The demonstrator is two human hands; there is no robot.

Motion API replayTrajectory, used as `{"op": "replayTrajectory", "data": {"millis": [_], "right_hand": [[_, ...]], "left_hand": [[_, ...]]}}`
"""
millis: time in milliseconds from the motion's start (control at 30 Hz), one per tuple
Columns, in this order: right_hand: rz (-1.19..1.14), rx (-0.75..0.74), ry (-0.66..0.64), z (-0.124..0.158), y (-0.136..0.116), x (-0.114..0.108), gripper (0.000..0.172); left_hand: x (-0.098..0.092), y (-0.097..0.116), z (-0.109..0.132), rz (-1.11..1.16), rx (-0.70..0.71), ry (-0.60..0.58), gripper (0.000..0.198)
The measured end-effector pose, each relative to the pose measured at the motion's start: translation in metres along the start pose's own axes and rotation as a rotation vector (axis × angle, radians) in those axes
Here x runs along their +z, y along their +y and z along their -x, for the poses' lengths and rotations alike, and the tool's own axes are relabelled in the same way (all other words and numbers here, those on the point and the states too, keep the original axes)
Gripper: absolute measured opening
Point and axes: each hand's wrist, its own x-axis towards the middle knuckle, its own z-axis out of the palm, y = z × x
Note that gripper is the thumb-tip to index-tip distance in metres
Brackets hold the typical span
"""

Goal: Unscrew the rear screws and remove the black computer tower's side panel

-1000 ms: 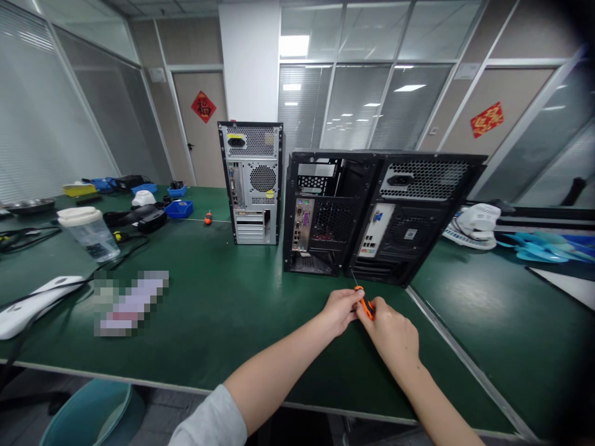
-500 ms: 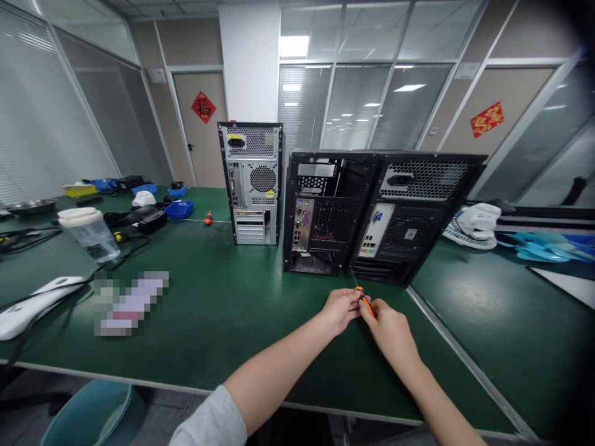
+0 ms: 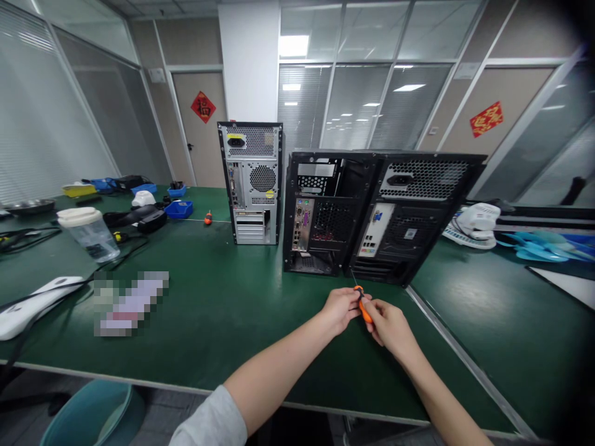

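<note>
An orange-and-black screwdriver (image 3: 365,311) points away from me, its thin shaft reaching the lower left corner of the right black computer case (image 3: 404,232). My right hand (image 3: 390,325) pinches the handle between thumb and fingers. At the front end of the handle, the fingers of my left hand (image 3: 341,308) close around it and steady it. Whether the tip sits in a screw is too small to tell. Pressed close on the left stands another black computer case (image 3: 332,217), its back showing ports and an open upper bay. Both cases face me with their rear panels.
A silver computer case (image 3: 258,186) stands farther back. A short orange screwdriver (image 3: 208,218) is near blue trays (image 3: 179,209). Leftward are a lidded cup (image 3: 90,235), a white device (image 3: 39,306) with cables and a blurred flat item (image 3: 134,303). A metal strip (image 3: 460,353) crosses the green table.
My right hand has turned and its fingers have shifted on the screwdriver handle, so more of the orange grip shows. My left hand, the screwdriver tip and the cases stay about where they were.
</note>
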Motion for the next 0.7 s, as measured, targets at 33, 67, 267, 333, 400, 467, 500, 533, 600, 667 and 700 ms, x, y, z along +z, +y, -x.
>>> {"op": "replayTrajectory", "data": {"millis": [33, 67, 267, 333, 400, 467, 500, 533, 600, 667, 700], "right_hand": [[-0.047, 0.011, -0.015, 0.0001, 0.0007, 0.0003, 0.051], [-0.091, 0.016, -0.029, 0.0001, 0.0015, 0.0007, 0.051], [-0.313, 0.086, -0.106, 0.0000, 0.0020, 0.0027, 0.053], [-0.398, 0.131, -0.154, 0.0003, 0.0011, 0.0029, 0.052], [-0.481, 0.177, -0.200, 0.0003, 0.0007, 0.0028, 0.050], [-0.555, 0.216, -0.232, -0.0001, 0.0011, 0.0022, 0.046], [-0.585, 0.232, -0.246, -0.0005, 0.0016, 0.0018, 0.044], [-0.610, 0.245, -0.262, -0.0010, 0.0023, 0.0013, 0.042], [-0.648, 0.259, -0.295, -0.0022, 0.0042, 0.0000, 0.038], [-0.681, 0.261, -0.326, -0.0036, 0.0065, -0.0012, 0.034], [-0.696, 0.260, -0.339, -0.0044, 0.0077, -0.0018, 0.033]], "left_hand": [[-0.0004, -0.0004, -0.0005, -0.006, 0.001, -0.002, 0.017], [-0.0008, -0.0008, -0.0011, -0.011, 0.002, -0.006, 0.017], [-0.0031, -0.0028, -0.0039, -0.019, 0.007, -0.030, 0.009], [-0.0027, -0.0021, -0.0032, -0.022, 0.000, -0.030, 0.010], [-0.0015, -0.0009, -0.0016, -0.025, -0.007, -0.022, 0.013], [-0.0002, 0.0002, 0.0002, -0.028, -0.012, -0.010, 0.017], [0.0003, 0.0006, 0.0008, -0.028, -0.013, -0.006, 0.018], [0.0006, 0.0008, 0.0011, -0.027, -0.012, -0.007, 0.018], [0.0003, 0.0005, 0.0008, -0.025, -0.008, -0.019, 0.014], [-0.0008, -0.0003, -0.0005, -0.020, -0.001, -0.034, 0.009], [-0.0014, -0.0008, -0.0013, -0.016, 0.003, -0.039, 0.009]]}}
